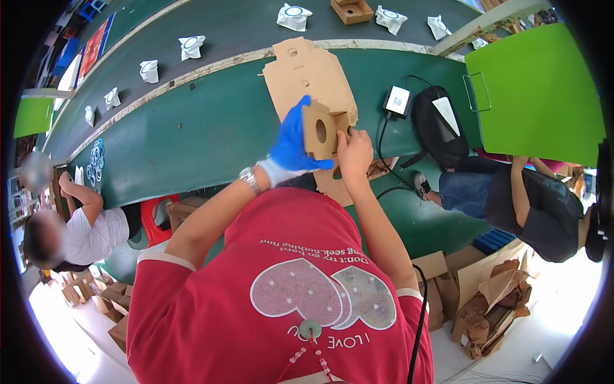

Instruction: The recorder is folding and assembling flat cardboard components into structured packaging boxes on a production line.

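Observation:
A partly folded brown cardboard box with a round hole in its panel is held up between my two hands, close to the near edge of the table. My left hand, in a blue glove, grips its left side with the thumb along the bottom. On the right, the bare fingers of my right hand close on the box's right side; the fingertips are partly hidden. Behind the box, flat die-cut cardboard blanks with round holes lie on the green table.
Beyond the table runs a dark conveyor with several white wrapped items and an open cardboard box. To the right lie a black backpack, a cabled white-topped device and a green panel. Co-workers sit at both sides.

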